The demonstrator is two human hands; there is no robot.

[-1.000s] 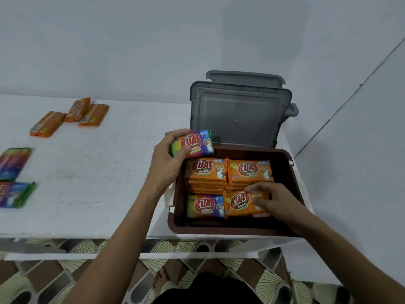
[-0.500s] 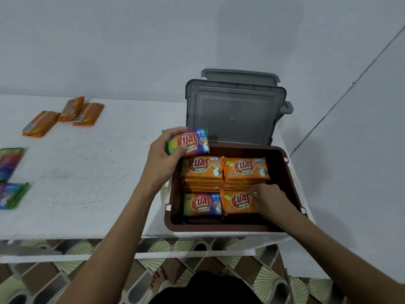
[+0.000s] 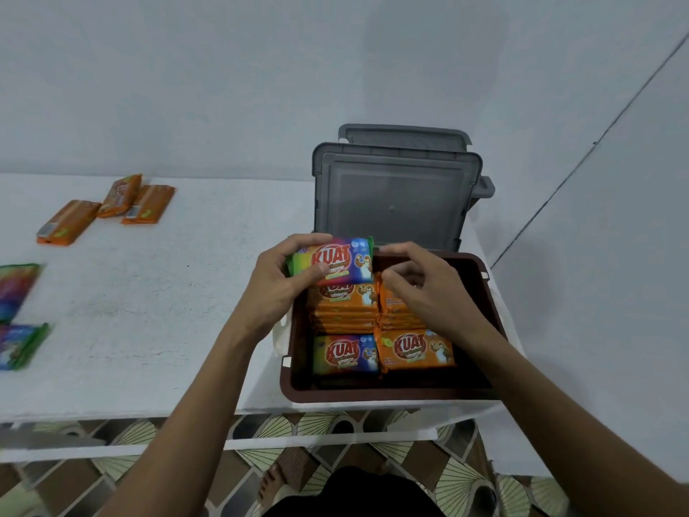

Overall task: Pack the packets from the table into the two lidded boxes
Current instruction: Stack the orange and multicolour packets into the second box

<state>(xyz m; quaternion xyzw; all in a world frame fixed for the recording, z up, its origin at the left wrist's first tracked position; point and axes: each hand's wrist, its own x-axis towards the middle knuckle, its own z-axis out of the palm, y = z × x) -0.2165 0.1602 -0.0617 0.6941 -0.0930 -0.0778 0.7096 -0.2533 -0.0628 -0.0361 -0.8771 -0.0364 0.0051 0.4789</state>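
By the left hand the rainbow packet is gripped over the far-left corner of the brown box; the right hand is curled beside it, contact unclear.

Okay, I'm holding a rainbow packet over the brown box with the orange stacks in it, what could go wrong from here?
First, the back orange stack under the rainbow packet in your left hand looks close to the rim of the brown box, so one more on top might keep the lid from closing. Second, the grey lid stands upright just behind the box and could tip forward if bumped.
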